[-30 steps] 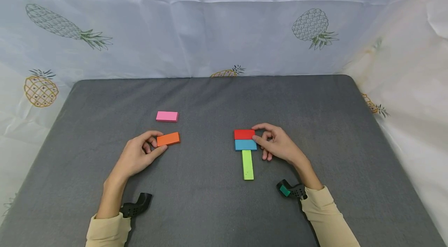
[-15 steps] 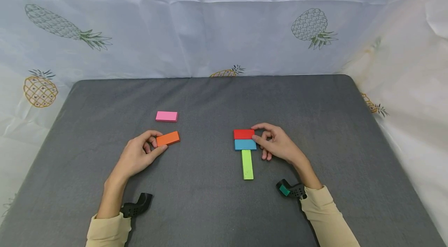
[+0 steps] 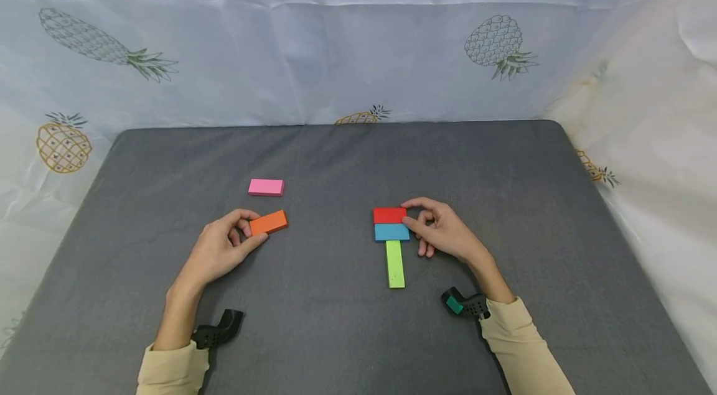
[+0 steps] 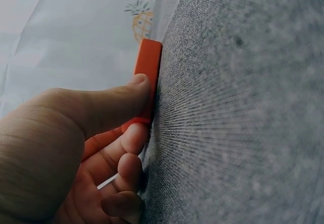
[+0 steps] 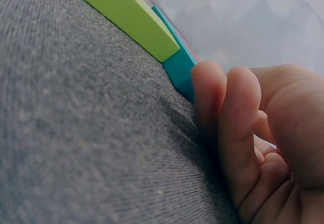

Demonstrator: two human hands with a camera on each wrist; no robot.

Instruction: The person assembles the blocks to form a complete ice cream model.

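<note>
My left hand [image 3: 220, 249] pinches the left end of an orange wooden block [image 3: 269, 223] between thumb and fingers, low over the grey cloth. The left wrist view shows the thumb across this orange block [image 4: 150, 57]. With thumb and index finger, my right hand [image 3: 444, 228] holds the right end of a red block [image 3: 388, 215]. The red block lies against the far side of a blue block [image 3: 391, 232]. A lime green block [image 3: 394, 264] runs lengthwise from the blue one's near side, in a T shape. In the right wrist view, fingers hide part of the blue block [image 5: 179, 72].
A pink block [image 3: 266, 187] lies beyond the orange one. Grey cloth covers the table [image 3: 313, 333]. A white pineapple-print curtain [image 3: 358, 59] hangs behind and at the sides. Black wrist mounts [image 3: 220, 329] sit at both wrists.
</note>
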